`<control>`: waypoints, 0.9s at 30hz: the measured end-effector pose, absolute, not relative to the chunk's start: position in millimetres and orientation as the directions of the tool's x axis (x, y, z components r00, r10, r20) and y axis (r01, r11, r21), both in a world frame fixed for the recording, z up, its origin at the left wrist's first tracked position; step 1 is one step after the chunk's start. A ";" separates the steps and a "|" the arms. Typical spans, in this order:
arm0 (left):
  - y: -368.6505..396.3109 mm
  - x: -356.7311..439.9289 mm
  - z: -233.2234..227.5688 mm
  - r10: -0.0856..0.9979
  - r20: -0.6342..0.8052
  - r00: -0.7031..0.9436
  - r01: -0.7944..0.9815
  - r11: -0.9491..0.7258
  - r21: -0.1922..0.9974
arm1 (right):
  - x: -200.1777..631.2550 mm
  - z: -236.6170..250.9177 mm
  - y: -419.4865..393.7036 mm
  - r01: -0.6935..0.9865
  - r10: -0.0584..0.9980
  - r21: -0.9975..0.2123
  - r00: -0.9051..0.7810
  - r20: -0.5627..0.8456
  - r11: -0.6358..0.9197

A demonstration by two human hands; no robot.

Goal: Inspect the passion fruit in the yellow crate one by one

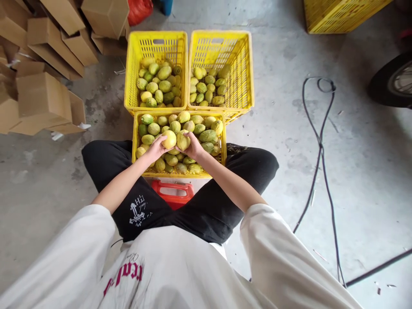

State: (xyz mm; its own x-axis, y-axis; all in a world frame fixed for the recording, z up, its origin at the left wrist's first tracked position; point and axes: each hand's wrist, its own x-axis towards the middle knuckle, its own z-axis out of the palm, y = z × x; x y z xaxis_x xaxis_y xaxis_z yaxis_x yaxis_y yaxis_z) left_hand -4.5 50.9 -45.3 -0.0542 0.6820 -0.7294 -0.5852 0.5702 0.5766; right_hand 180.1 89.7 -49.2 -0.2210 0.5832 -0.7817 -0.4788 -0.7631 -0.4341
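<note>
My left hand (156, 148) is closed around a smooth, pale yellow fruit (169, 140). Close beside it, my right hand (193, 148) grips a duller yellow-green fruit (183, 140). Both are held over the near yellow crate (178, 174), which lies between my knees and is filled with oval green and yellow fruits (207, 136). The exact kind of fruit cannot be made out. My forearms and hands hide part of the crate's contents.
Two more yellow crates, left (128, 71) and right (250, 71), stand beyond, partly filled with similar fruits. Cardboard boxes (45, 96) crowd the left. A red plastic object with a handle (174, 193) sits between my legs. A black cable (321, 141) and wheel (394, 81) are at right.
</note>
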 end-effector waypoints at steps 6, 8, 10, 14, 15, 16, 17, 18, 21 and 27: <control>46.2 -8.2 -35.2 0.707 -0.702 -0.081 -0.563 0.549 0.618 | 174.7 -42.4 88.3 -0.405 0.608 -0.492 -0.236 -0.758 -0.771; 43.0 -7.2 -29.7 0.709 -0.702 -0.073 -0.552 0.557 0.620 | 176.2 -35.0 86.3 -0.405 0.605 -0.484 -0.263 -0.751 -0.776; 40.3 -6.4 -23.6 0.716 -0.696 -0.052 -0.555 0.559 0.616 | 179.4 -25.7 85.8 -0.424 0.592 -0.446 -0.324 -0.738 -0.788; 36.5 -5.5 -9.4 0.684 -0.728 -0.039 -0.608 0.562 0.561 | 189.4 -8.2 87.2 -0.438 0.540 -0.354 -0.437 -0.719 -0.826; 35.3 -5.2 -5.0 0.666 -0.745 -0.044 -0.628 0.562 0.539 | 192.2 -4.7 87.2 -0.436 0.529 -0.341 -0.443 -0.724 -0.833; 33.6 -4.9 -0.2 0.649 -0.759 -0.045 -0.646 0.561 0.518 | 195.1 -1.6 86.7 -0.432 0.517 -0.330 -0.445 -0.731 -0.839; 31.5 -4.6 4.9 0.636 -0.771 -0.041 -0.659 0.563 0.499 | 198.1 1.0 85.9 -0.429 0.507 -0.322 -0.446 -0.738 -0.844; 29.0 -4.3 10.3 0.622 -0.783 -0.030 -0.664 0.573 0.480 | 201.4 3.3 84.6 -0.424 0.499 -0.315 -0.446 -0.743 -0.849; 20.7 -2.8 25.0 0.553 -0.833 0.023 -0.645 0.645 0.410 | 212.8 7.1 78.3 -0.408 0.477 -0.302 -0.448 -0.756 -0.861; 21.5 8.2 27.8 0.545 -0.838 0.010 -0.623 0.659 0.421 | 224.5 -0.7 65.2 -0.381 0.455 -0.297 -0.445 -0.771 -0.876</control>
State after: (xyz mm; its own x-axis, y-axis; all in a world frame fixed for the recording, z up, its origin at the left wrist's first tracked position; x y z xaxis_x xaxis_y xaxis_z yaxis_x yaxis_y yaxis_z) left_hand 8.2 21.5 27.8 0.0103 0.5453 -0.8382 -0.6226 0.6594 0.4213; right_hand 224.5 65.2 -0.7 -0.4453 0.4550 -0.7712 -0.3807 -0.8758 -0.2969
